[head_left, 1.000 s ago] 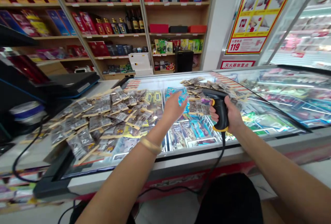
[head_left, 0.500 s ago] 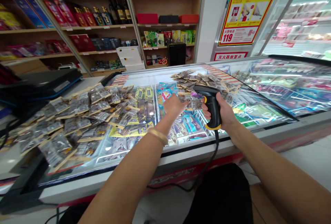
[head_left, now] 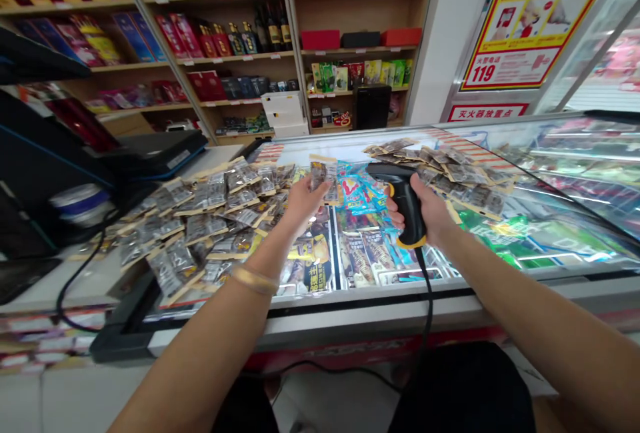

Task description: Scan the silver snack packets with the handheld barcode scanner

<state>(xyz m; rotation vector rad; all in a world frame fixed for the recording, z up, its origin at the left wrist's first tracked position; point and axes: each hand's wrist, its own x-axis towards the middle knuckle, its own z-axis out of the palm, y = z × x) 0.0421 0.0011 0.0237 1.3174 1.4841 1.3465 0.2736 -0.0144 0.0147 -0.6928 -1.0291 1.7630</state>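
My left hand (head_left: 303,205), with a gold bangle on its wrist, grips a small clear packet with tan edges (head_left: 324,176), held up over the glass freezer top. My right hand (head_left: 434,213) is wrapped round the handle of a black and yellow barcode scanner (head_left: 411,209); its head points left toward the packet. A large pile of similar packets (head_left: 207,196) lies on the glass to the left. Another pile (head_left: 463,176) lies behind and to the right of the scanner. Under the glass show blue ice-cream wrappers (head_left: 356,193).
The scanner's cable (head_left: 429,293) hangs over the freezer's front edge (head_left: 360,309). At the left are a black device (head_left: 155,153) and a round blue and white container (head_left: 83,205). Shelves of boxes and bottles (head_left: 220,56) stand behind the freezer.
My left hand has moved left from near the scanner, with the packet raised toward the left pile. The view has turned left. The scanner stays in my right hand.
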